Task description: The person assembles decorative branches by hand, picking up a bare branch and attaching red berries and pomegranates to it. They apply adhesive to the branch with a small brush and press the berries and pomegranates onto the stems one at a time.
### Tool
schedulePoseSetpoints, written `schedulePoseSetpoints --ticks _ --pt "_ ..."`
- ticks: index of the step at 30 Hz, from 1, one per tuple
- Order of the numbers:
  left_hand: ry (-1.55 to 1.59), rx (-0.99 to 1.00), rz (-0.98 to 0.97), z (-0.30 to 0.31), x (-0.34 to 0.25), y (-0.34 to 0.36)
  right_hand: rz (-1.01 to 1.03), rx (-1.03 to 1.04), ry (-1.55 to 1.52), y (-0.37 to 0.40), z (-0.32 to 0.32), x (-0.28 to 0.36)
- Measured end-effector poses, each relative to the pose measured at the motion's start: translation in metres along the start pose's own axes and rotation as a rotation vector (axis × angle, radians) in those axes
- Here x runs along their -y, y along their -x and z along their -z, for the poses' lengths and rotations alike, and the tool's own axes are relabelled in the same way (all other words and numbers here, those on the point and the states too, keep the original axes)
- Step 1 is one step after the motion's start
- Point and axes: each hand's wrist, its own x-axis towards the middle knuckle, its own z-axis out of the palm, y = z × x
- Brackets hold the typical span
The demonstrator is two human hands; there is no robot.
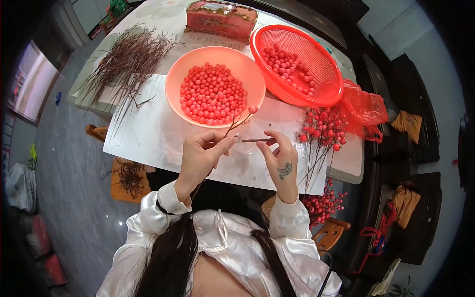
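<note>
My left hand (pixel 207 153) pinches a thin brown branch (pixel 230 129) that has one red berry (pixel 253 110) at an upper tip. Close by on the right, my right hand (pixel 280 161) holds a short dark stick (pixel 258 140) between thumb and finger, its left end near the left fingertips. A small pale bit shows between the two hands, too small to name. Just beyond them stands a pink bowl (pixel 173 94) full of loose red berries (pixel 213 94). A red mesh basket (pixel 330 94) with more berries (pixel 289 67) is tilted to its right.
Bare brown twigs (pixel 131 62) lie at the table's left. Finished-looking berry stems (pixel 324 128) and a red plastic bag (pixel 363 106) are at the right. A pink box (pixel 221 21) stands at the back. Chairs flank me, one with twigs (pixel 129 179), one with berry stems (pixel 324 203).
</note>
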Motion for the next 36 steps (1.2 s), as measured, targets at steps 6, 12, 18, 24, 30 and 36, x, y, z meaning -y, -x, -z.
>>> schedulePoseSetpoints --ticks 6,12,18,24,30,36 --pt "0.059 -0.052 -0.024 0.005 0.003 -0.001 0.003 -0.008 0.170 0.008 0.028 0.011" --pt "0.109 -0.064 -0.023 0.014 0.009 0.000 0.102 -0.015 0.167 -0.033 0.079 0.056" --pt "0.120 -0.096 -0.079 0.022 0.002 0.003 0.691 0.443 0.167 -0.123 0.016 0.046" --pt "0.173 -0.139 -0.102 0.033 -0.001 0.006 0.854 0.598 0.303 -0.181 -0.080 0.007" --pt "0.207 -0.171 -0.101 0.036 -0.005 0.006 0.801 0.742 0.401 -0.195 -0.114 -0.013" --pt "0.188 -0.151 -0.080 0.034 -0.012 0.008 0.488 0.547 0.092 -0.168 -0.034 0.037"
